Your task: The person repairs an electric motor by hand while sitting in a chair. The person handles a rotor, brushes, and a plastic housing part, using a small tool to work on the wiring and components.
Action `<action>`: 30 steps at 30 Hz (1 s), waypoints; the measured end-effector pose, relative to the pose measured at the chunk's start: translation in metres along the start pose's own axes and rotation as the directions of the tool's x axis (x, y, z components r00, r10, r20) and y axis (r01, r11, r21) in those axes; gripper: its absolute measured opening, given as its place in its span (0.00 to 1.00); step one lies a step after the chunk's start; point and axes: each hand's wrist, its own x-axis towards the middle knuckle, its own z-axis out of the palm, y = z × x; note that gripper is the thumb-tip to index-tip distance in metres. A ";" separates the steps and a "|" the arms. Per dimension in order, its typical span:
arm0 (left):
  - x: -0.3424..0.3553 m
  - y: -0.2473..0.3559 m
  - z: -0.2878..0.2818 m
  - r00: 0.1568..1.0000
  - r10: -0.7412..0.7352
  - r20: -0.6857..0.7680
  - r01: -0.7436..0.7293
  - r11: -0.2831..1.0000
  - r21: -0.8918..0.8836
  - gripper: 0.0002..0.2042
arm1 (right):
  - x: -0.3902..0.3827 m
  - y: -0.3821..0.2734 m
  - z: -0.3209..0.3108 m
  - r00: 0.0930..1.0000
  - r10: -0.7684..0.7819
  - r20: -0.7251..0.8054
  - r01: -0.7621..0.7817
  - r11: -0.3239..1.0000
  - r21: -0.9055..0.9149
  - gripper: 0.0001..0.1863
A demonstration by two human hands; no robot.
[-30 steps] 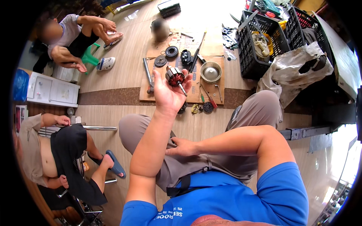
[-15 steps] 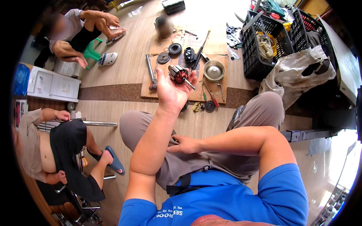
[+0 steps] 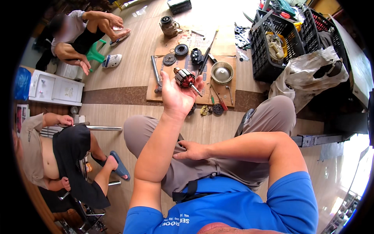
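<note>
Motor armature (image 3: 185, 77) cradled in left hand (image 3: 177, 94), palm upturned.

This looks like an informal repair workshop, set up at floor level in a room with wood-look flooring (image 3: 124, 78). A claw-less hammer (image 3: 156, 72), a red-handled screwdriver (image 3: 223, 104) and a squirrel-cage blower wheel (image 3: 222, 73) lie on flattened cardboard (image 3: 224, 43); a copper-wound motor armature (image 3: 184, 78) is in hand, and loaded black plastic crates (image 3: 260, 64) stand at the right.
</note>
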 end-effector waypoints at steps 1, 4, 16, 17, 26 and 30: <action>0.001 -0.001 0.002 1.000 0.003 -0.014 -0.003 1.000 0.015 0.37 | 0.002 0.004 0.000 1.000 -0.023 0.007 0.023 1.000 -0.008 0.55; 0.000 -0.003 0.002 1.000 0.004 -0.030 -0.003 0.999 0.052 0.37 | -0.001 0.000 -0.001 0.998 0.031 0.054 -0.029 0.999 -0.028 0.56; 0.001 -0.010 0.005 0.998 0.057 -0.037 -0.051 0.989 0.136 0.34 | -0.008 -0.002 -0.004 0.996 0.053 0.070 -0.046 0.994 -0.098 0.57; -0.001 -0.011 0.007 0.998 0.055 -0.036 -0.049 0.989 0.139 0.34 | -0.008 -0.002 -0.005 0.996 0.050 0.068 -0.044 0.994 -0.096 0.57; -0.006 -0.006 -0.002 0.998 0.058 0.028 -0.063 0.964 0.259 0.30 | -0.008 -0.012 -0.020 0.998 -0.031 -0.054 0.022 0.985 -0.169 0.51; -0.008 -0.001 -0.023 0.996 0.050 0.079 -0.071 0.957 0.281 0.29 | -0.024 -0.020 -0.041 0.989 -0.089 -0.115 0.065 0.978 -0.198 0.40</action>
